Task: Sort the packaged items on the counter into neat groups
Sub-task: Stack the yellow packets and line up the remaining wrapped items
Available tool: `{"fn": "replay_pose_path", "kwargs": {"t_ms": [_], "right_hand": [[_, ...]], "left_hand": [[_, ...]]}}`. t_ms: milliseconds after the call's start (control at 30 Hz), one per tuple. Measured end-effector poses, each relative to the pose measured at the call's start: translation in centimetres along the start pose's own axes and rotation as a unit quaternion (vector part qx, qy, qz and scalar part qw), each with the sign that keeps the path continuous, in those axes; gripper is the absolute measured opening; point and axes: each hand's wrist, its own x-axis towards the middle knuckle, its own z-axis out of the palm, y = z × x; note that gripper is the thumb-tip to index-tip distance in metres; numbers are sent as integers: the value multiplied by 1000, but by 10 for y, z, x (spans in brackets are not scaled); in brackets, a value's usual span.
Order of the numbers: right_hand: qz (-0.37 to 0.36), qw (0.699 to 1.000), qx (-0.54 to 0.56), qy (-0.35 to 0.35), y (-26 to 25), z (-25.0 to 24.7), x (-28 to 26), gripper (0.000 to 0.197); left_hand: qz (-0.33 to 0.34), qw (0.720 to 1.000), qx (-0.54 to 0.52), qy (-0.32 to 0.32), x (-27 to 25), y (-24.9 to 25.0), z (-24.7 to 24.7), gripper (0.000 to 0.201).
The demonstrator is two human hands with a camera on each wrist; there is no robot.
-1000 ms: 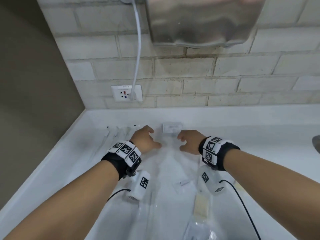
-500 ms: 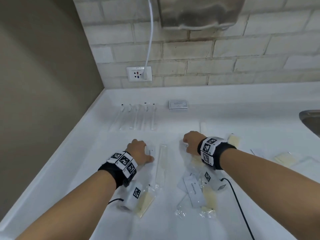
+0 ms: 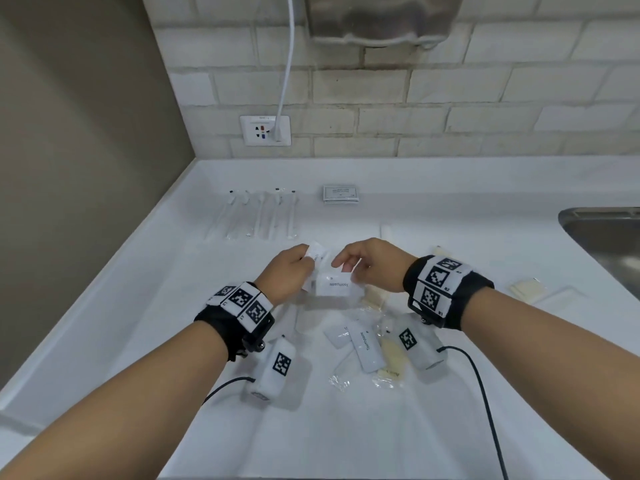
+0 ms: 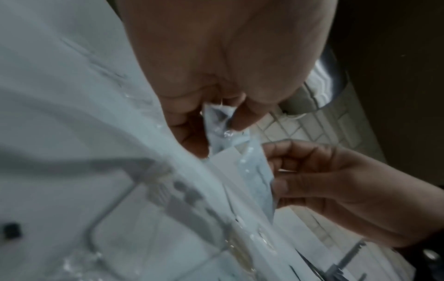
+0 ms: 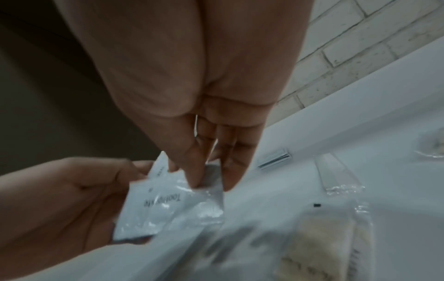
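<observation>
We see both hands raised just above the white table (image 3: pixel 145 306), at the centre of the head view. The left hand (image 3: pixel 282 273) pinches a small white sachet (image 3: pixel 317 252) between thumb and fingertips; its grip is pressed together on the packet's edge. The right hand (image 3: pixel 372 263) pinches the top edge of a toothpaste sachet (image 3: pixel 337 285), printed "Toothpaste", between thumb and forefinger. The two sachets overlap or touch between the hands; the wrist views are too blurred to settle which.

At 6 o'clock from the hands, more toothpaste sachets (image 3: pixel 365 346) lie loose on the table, mixed with cream-coloured clear packets (image 3: pixel 393 355). At 11 o'clock, a row of wrapped toothbrushes (image 3: pixel 259 216) lies side by side near the back wall. At 12 o'clock sits a stack of flat printed packets (image 3: pixel 340 194). At 3 o'clock, further cream packets (image 3: pixel 528 289) lie near the steel sink (image 3: pixel 609 237).
</observation>
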Motion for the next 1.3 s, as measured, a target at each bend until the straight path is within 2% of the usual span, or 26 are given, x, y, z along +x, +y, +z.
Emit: {"fn": "replay_pose_path", "kwargs": {"t_ms": [133, 233, 300, 367, 433, 567, 633, 833, 1000, 1067, 1200, 1300], "right_hand": [[11, 996, 84, 29, -5, 6, -16, 29], [17, 995, 75, 56, 0, 13, -22, 33], [34, 996, 46, 70, 6, 16, -25, 33], [55, 997, 10, 57, 15, 17, -28, 28], [68, 997, -32, 7, 20, 18, -32, 29], [83, 977, -151, -125, 12, 24, -41, 61], [77, 966, -207, -134, 6, 28, -37, 64], [61, 950, -272, -138, 7, 38, -14, 50], [71, 965, -225, -116, 9, 40, -9, 42], [48, 982, -164, -82, 9, 37, -6, 28], [1, 997, -62, -42, -2, 17, -1, 20], [-3, 999, -27, -33, -9, 6, 0, 17]], "left_hand": [[-44, 994, -86, -45, -7, 4, 17, 11], [-41, 993, -36, -101, -15, 6, 26, 36], [-34, 991, 9, -126, -17, 1, 28, 39], [-23, 992, 56, -114, -18, -6, 25, 32], [-21, 992, 103, -73, -19, -10, 17, 28], [-45, 998, 11, -47, -25, -9, 6, 24], [-55, 997, -34, -41, -28, -6, 5, 22], [-61, 994, -88, -28, -30, -8, -2, 24], [-63, 995, -73, -12, -30, -19, -4, 20], [-60, 996, -57, 17, -26, -22, -7, 18], [-55, 995, -73, 36, -20, -18, -7, 16], [-49, 998, -48, 15, -19, -10, -3, 35]]}}
